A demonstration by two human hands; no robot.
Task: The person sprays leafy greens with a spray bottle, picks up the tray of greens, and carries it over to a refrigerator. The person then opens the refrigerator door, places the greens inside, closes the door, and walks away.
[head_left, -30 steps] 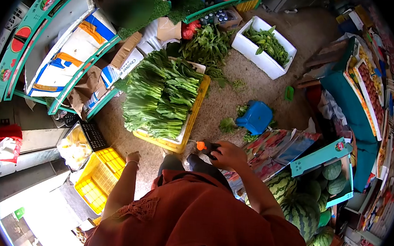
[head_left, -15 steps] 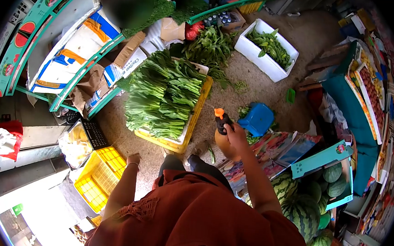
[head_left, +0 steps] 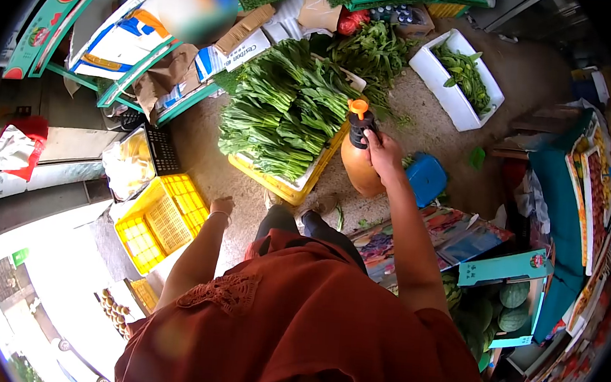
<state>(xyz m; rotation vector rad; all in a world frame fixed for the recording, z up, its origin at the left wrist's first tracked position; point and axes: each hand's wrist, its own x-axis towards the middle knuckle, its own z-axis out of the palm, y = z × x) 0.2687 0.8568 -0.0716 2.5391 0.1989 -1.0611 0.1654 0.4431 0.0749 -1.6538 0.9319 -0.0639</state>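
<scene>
In my right hand (head_left: pixel 385 158) is a pump spray bottle (head_left: pixel 362 168) with an orange-brown body, black neck and orange nozzle. My fingers are wrapped round its upper part, and the bottle is held tilted near the right edge of the leafy greens. These greens (head_left: pixel 276 110) lie in a thick, neat pile on a yellow crate (head_left: pixel 287 192). My left hand (head_left: pixel 222 205) hangs low on the left, with nothing visible in it and its fingers loosely apart. Nearest to it is an empty-looking yellow plastic basket (head_left: pixel 162 217).
A white foam box (head_left: pixel 439 58) with greens stands at the back right. A blue plastic stool (head_left: pixel 426 179) is right of the bottle. Watermelons (head_left: pixel 514 306) and a fruit stand (head_left: pixel 569 212) line the right. Shelves with green edging (head_left: pixel 146 74) run along the left.
My right hand has carried the spray bottle forward, towards the greens, and more of its body shows. My view has shifted, so the greens appear higher and farther right.
</scene>
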